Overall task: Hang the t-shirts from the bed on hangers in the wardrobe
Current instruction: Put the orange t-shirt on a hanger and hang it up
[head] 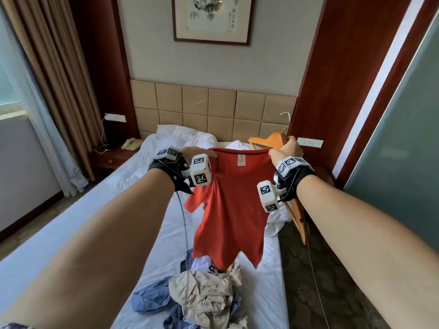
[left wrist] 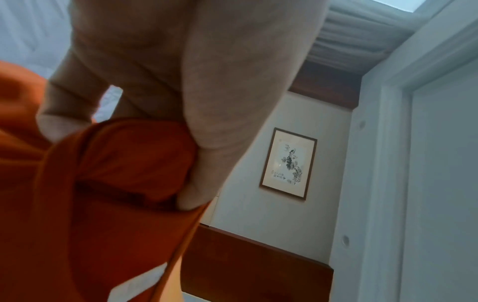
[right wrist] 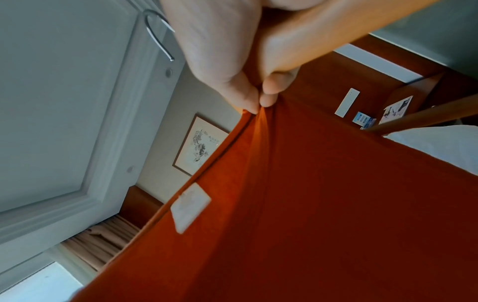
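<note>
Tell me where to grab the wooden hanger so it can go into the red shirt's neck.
Grip the wooden hanger at its centre, just below the metal hook, coming from above. Its arms slope away from there, leaving one free to slide into the red t-shirt. The right hand already holds it and the collar.

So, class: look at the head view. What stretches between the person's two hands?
In the head view, the neckline of the red t-shirt spans the gap, with a white label below it. The left hand grips one side, the right hand pinches the other while holding the wooden hanger.
</note>
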Demonstrator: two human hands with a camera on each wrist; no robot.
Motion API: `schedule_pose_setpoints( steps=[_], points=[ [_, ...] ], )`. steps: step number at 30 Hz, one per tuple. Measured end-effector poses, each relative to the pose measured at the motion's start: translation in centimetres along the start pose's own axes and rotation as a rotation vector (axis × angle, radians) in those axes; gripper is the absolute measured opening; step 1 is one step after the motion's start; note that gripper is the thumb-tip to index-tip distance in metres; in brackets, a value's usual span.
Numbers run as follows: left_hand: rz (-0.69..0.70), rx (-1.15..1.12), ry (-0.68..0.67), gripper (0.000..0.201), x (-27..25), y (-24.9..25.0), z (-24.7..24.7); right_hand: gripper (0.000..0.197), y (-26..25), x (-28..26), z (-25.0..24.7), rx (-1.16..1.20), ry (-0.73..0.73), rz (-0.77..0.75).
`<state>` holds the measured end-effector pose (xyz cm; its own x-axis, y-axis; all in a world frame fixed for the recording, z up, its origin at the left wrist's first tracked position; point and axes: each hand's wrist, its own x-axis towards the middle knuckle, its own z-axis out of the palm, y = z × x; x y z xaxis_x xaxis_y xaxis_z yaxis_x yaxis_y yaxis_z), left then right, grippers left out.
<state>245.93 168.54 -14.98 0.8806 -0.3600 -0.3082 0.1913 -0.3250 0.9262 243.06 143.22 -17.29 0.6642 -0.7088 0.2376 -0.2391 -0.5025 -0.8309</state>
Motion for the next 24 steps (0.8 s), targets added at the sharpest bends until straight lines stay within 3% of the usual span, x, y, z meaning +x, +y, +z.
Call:
schedule_pose_setpoints(
  steps=[4,8,13,19,23,24],
  points=[
    [-0.014,-0.218,-0.084,0.026,-0.6,0.3,0.6,0.054,0.8,0.4,-0.4,-0.021,-0.012,0.037],
    [0.063,-0.219,0.023,0.030,0.6,1.4,1.1,0.060,1.0,0.1,-0.4,-0.028,-0.040,0.033],
    [0.078,-0.303,0.138,0.025,1.7,1.9,1.5,0.034,0.5,-0.5,-0.1,0.133,-0.058,-0.020],
    [0.090,-0.237,0.257,0.030,3.3,1.4,1.2,0.014,-0.3,-0.7,-0.2,0.259,-0.209,-0.092],
    [0.069,-0.221,0.288,0.017,5.7,-0.9,-0.1,0.053,-0.5,-1.3,-0.2,0.371,-0.152,-0.008],
    [0.072,-0.236,0.301,0.024,6.1,-1.3,-0.4,0.063,-0.5,-1.5,-0.3,0.379,-0.143,0.017]
  ],
)
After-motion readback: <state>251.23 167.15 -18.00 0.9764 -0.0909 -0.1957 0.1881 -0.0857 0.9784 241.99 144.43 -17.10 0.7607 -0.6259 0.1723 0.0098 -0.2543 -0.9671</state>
